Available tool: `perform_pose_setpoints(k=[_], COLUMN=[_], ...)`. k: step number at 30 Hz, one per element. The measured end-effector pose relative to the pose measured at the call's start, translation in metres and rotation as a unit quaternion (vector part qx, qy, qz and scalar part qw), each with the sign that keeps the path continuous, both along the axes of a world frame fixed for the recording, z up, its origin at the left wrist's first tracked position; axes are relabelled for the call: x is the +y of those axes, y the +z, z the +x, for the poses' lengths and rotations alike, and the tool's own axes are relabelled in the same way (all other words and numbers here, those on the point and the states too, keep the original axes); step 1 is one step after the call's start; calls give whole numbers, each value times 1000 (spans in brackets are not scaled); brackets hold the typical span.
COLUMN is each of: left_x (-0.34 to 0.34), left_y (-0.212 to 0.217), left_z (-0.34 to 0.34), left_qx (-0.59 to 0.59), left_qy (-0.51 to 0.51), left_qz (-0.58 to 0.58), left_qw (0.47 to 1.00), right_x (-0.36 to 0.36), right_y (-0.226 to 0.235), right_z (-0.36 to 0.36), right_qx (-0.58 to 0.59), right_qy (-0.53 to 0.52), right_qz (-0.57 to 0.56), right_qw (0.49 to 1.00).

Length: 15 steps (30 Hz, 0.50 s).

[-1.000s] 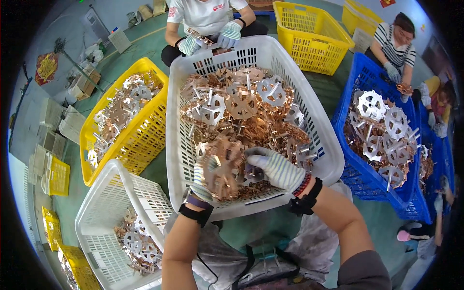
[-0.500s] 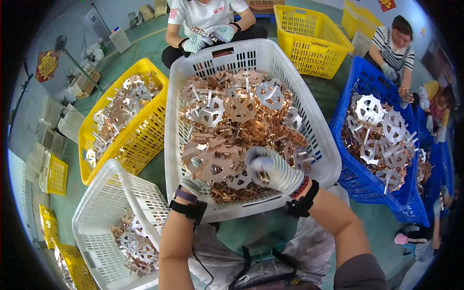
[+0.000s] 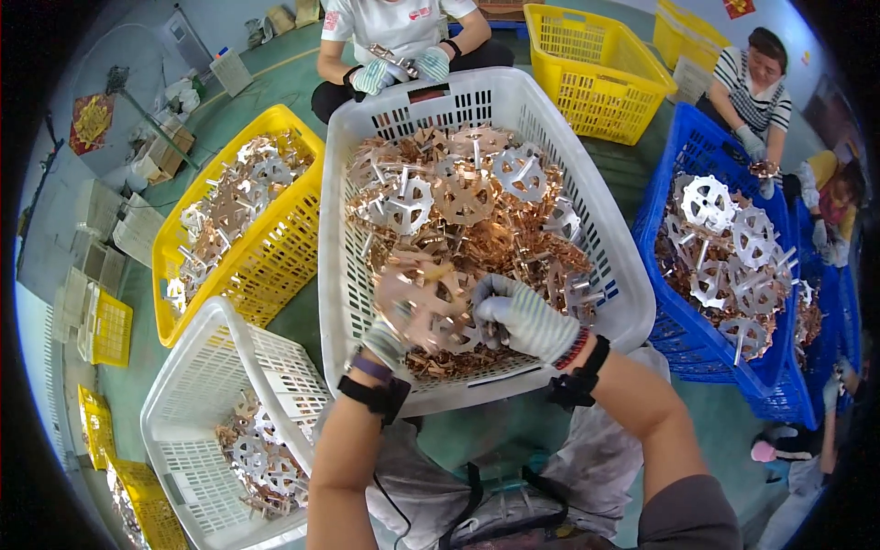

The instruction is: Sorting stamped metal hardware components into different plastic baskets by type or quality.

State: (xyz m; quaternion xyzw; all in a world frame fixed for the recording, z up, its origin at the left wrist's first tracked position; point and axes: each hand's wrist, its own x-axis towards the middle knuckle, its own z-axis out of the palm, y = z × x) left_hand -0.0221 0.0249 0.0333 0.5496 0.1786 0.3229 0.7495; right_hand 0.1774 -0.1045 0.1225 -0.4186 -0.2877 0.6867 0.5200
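A copper-coloured metal plate with cut-outs, blurred by motion, is held over the near part of a white plastic basket. My left hand, in a striped knit glove, grips the plate's left side; its fingers are mostly hidden behind it. My right hand, gloved too, is closed at the plate's right edge; its fingertips are curled in, and what they pinch cannot be made out. Beneath and beyond lie copper-coloured scraps, a silver wheel-shaped plate and other plates with short pins.
A yellow basket and a white basket with similar parts stand left, a blue basket right. Opposite me, a gloved person holds a metal part. Another person works behind the blue basket; a yellow basket stands far right.
The copper-coloured plate and my left hand have shifted right and tilted. My right hand has turned, its curled fingers now against the plate's right edge. The whole view has moved slightly.
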Motion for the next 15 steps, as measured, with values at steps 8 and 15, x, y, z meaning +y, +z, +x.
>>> perform_pose_setpoints(k=[8, 15], left_x=[-33, -30], left_y=[56, 27], left_z=[23, 6], left_qx=[313, 391], left_qy=[42, -41], left_qz=[408, 643], left_qw=[856, 658], right_x=[13, 12], right_y=[-18, -17], right_z=[7, 2], right_qx=[-20, -53], right_qy=[-86, -83], right_qz=[-56, -97], right_qw=[994, 990])
